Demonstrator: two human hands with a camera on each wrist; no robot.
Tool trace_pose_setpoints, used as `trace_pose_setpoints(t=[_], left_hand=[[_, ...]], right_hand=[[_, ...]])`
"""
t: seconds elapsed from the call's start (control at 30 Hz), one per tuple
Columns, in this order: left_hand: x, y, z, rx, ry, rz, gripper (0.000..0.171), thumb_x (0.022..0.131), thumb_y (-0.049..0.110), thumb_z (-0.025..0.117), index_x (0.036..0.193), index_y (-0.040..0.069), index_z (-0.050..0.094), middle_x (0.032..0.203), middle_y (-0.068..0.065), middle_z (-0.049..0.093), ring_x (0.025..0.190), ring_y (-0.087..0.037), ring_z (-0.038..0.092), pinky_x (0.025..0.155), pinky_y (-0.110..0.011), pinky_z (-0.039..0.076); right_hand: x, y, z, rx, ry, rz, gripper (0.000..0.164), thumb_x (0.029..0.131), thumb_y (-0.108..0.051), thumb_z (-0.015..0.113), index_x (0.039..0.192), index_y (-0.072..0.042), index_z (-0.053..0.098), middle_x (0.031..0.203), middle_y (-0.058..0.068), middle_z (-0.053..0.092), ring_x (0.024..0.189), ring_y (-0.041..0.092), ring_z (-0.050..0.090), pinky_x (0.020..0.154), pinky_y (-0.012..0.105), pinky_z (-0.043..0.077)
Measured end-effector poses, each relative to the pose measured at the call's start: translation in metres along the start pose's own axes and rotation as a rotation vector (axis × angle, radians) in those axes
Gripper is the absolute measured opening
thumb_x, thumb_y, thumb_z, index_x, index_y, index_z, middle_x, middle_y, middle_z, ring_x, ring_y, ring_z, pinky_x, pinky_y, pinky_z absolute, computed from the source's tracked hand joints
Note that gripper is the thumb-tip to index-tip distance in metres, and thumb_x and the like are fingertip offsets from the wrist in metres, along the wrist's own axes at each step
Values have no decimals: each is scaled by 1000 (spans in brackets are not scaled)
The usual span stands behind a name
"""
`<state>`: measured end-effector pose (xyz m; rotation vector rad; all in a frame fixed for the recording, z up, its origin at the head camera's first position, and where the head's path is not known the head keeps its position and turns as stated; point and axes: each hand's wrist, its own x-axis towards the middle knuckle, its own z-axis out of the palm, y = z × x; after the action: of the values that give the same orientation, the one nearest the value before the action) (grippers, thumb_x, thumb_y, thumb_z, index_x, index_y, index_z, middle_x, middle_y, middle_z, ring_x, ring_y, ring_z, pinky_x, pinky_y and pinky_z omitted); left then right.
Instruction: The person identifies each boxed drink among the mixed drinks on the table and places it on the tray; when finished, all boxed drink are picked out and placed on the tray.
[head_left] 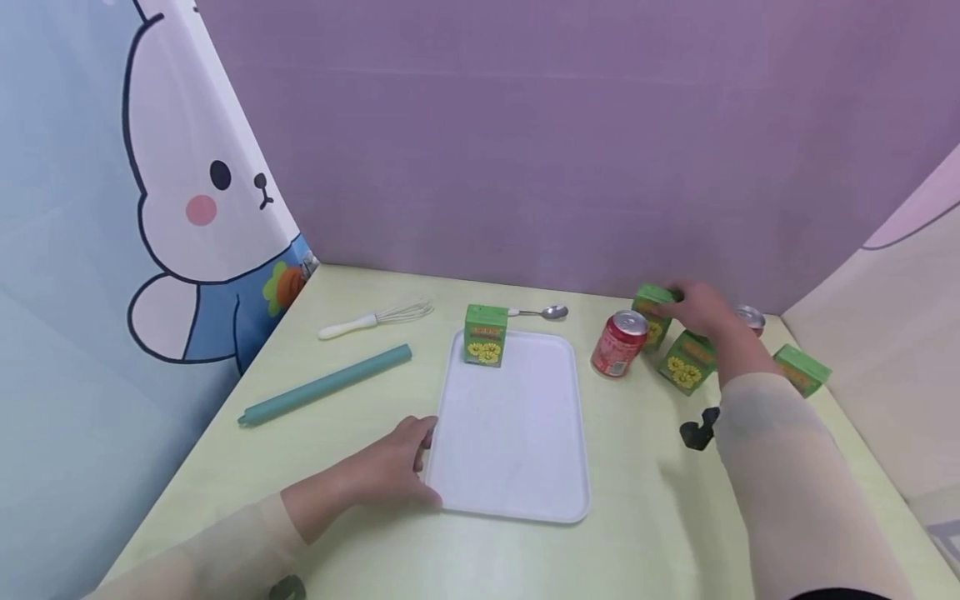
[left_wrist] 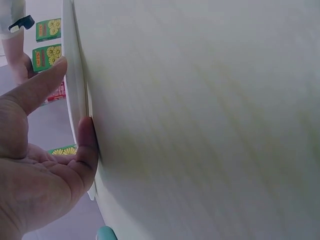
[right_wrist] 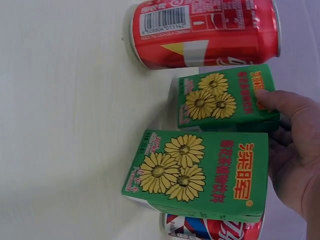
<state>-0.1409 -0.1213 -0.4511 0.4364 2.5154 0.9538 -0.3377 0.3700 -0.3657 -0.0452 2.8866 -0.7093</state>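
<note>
My left hand (head_left: 393,467) holds the left edge of a white tray (head_left: 517,433) near its front corner. In the left wrist view, the thumb and a bent finger touch the tray's rim (left_wrist: 75,85). A green drink carton (head_left: 485,335) with yellow flowers stands at the tray's back left. Right of the tray, my right hand (head_left: 701,308) grips the top of another green drink carton (right_wrist: 215,100), thumb on its front face and fingers partly hidden behind. A red soda can (head_left: 619,343) stands beside that carton. Close in front is a further green carton (right_wrist: 195,175).
Another soda can (head_left: 752,317) is partly behind the right arm, and a green carton (head_left: 801,369) stands at the far right. A whisk (head_left: 375,320) and a teal stick (head_left: 326,386) lie left of the tray. Behind it is a spoon (head_left: 551,312). A purple wall backs the table.
</note>
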Motion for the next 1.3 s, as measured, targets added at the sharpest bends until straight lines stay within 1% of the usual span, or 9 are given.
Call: trace_pose_setpoints(t=[0.1,0.2,0.27,0.43,0.6,0.8,0.93,1.03,1.3], left_hand=[[0,1,0,0,0,-5,107,63,34,90,147,1,32,107,-3,44,86,-13,47,69,-27,41],[-1,1,0,4,0,-16,107,63,33,90,148,2,32,107,-2,45,86,-13,47,69,-27,42],[-1,1,-1,9,0,-22,107,63,33,90,148,2,31,107,-2,45,86,-13,47,69,-27,42],[-2,1,-1,8,-5,-20,107,64,33,89,148,2,31,108,-2,44,87,-13,47,69,-27,42],[-3,2,-2,-16,-15,-15,109,63,33,90,149,3,30,110,-3,44,87,-14,47,69,-28,41],[-3,2,-3,-1,-20,-39,111,64,35,90,151,4,28,112,-2,44,89,-14,47,71,-29,42],[-5,3,-3,10,-19,-45,110,64,35,89,151,4,28,113,-2,45,89,-13,47,72,-29,42],[-6,4,-3,8,-17,-43,110,64,35,90,151,4,29,112,-2,45,88,-13,47,71,-29,42],[-7,1,-3,1,-12,-20,109,64,33,90,149,2,30,110,-3,45,87,-14,47,70,-29,42]], right_hand=[[-1,1,-5,45,50,-6,76,93,-52,58,143,1,39,136,29,46,124,49,44,100,66,35],[-4,-4,-12,101,86,-2,81,91,-59,57,146,-3,37,138,27,46,125,48,44,100,66,34],[-8,-9,-17,128,111,-5,83,91,-60,56,148,-4,36,138,26,46,125,47,44,100,66,35],[-18,-25,-30,174,179,-36,85,91,-61,54,149,-3,34,136,25,47,122,42,48,99,62,38],[-29,-42,-42,243,215,-35,87,87,-66,57,150,-9,35,135,19,51,118,35,54,100,56,41],[-42,-68,-50,231,275,-98,79,87,-64,57,148,-16,42,128,10,55,108,22,60,96,45,49],[-54,-91,-49,235,273,-125,75,86,-63,60,145,-17,46,125,7,57,105,20,62,95,44,49],[-60,-107,-44,247,263,-157,73,86,-61,62,143,-16,48,125,8,58,106,21,61,94,44,48],[-68,-138,-12,191,188,-197,71,85,-64,61,140,-21,50,127,7,57,112,28,56,94,53,45]])
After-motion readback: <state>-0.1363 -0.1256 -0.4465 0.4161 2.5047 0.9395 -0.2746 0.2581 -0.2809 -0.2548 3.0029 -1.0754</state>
